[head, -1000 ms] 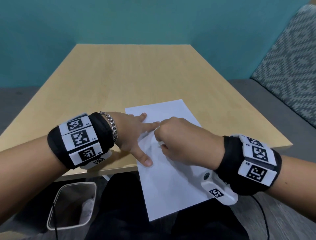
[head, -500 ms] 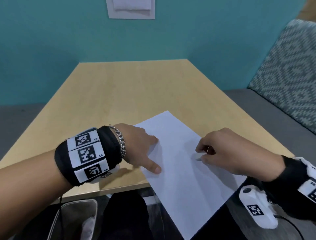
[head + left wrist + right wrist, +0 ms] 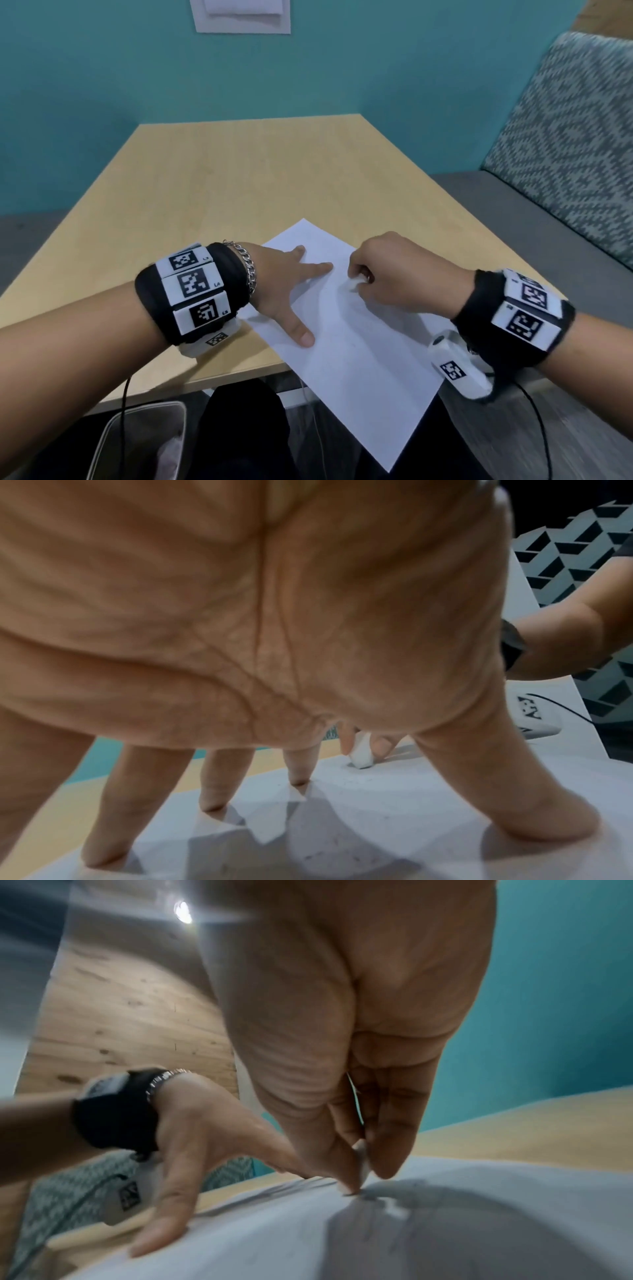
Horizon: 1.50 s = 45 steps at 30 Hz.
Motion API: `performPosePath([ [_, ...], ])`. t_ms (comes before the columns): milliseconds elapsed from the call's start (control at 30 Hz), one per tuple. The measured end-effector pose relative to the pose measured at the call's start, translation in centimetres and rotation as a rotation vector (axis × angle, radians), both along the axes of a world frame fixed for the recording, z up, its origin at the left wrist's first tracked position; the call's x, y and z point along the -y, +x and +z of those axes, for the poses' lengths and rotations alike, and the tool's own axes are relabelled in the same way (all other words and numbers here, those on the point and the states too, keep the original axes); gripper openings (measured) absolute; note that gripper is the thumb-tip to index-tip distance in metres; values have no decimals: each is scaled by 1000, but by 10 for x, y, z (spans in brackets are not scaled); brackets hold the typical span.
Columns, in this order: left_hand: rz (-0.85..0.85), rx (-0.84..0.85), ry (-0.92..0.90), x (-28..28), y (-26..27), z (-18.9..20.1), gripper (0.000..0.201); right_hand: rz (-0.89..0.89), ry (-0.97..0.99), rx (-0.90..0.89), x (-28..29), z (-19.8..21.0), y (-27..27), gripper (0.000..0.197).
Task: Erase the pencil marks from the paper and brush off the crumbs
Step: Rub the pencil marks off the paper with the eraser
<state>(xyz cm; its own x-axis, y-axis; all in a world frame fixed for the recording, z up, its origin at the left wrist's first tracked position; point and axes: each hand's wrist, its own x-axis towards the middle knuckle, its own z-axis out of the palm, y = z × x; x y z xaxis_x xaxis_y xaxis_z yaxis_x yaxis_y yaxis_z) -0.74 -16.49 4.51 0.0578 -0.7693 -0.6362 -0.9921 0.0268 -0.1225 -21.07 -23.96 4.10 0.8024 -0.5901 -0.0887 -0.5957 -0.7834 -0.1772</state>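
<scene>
White paper [image 3: 356, 342] is lying skewed on the wooden table [image 3: 239, 178], w/ its near corner hanging off the front edge over your lap. You're spreading your left hand [image 3: 284, 291] flat on its left side, fingers straight and splayed, thumb pressing nearer you, holding nothing. Your right hand [image 3: 397, 277] is pinching a small white eraser [image 3: 360, 752] between thumb and curled fingertips, its tip touching the sheet just beside your left index finger. Pencil marks are reading only as faint grey traces under the right hand in the right wrist view; crumbs are too small to tell. Judging by this, you're mid-erasing, brushing not yet begun. Risks: the sheet is already rippling near the eraser, so a hard stroke toward your pinning fingers is likely creasing or tearing it; rubbing away from the pinned side, approx. along the unsupported overhang, could be buckling the paper or dragging it off the table. The eraser is small, so it could be slipping out of the pinch.
</scene>
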Motion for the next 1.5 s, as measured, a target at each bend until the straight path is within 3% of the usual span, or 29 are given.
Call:
performPosePath([
  [200,11,-4,4,2,2,-3,136,126,-21,-84,-15,-5,7,6],
  [367,27,-2,8,2,0,-1,135,36,-77,-64,7,0,9,5],
  [500,14,-1,2,3,1,-2,137,151,-88,-122,-13,-5,8,9],
  [700,23,-4,9,3,1,-2,137,82,-109,-46,7,-2,5,6],
  [867,20,5,2,2,-1,-1,136,177,-54,-81,-9,-4,2,6],
  [1000,13,15,7,2,-1,-1,136,80,-90,-28,10,-2,8,7],
  [1133,12,7,-3,1,-1,-1,135,180,-99,-96,-8,-7,14,10],
  [1300,16,13,3,1,-2,1,136,74,-95,-48,14,-2,12,8],
  [1500,17,11,2,0,-2,2,135,142,-73,-98,-1,-5,14,6],
])
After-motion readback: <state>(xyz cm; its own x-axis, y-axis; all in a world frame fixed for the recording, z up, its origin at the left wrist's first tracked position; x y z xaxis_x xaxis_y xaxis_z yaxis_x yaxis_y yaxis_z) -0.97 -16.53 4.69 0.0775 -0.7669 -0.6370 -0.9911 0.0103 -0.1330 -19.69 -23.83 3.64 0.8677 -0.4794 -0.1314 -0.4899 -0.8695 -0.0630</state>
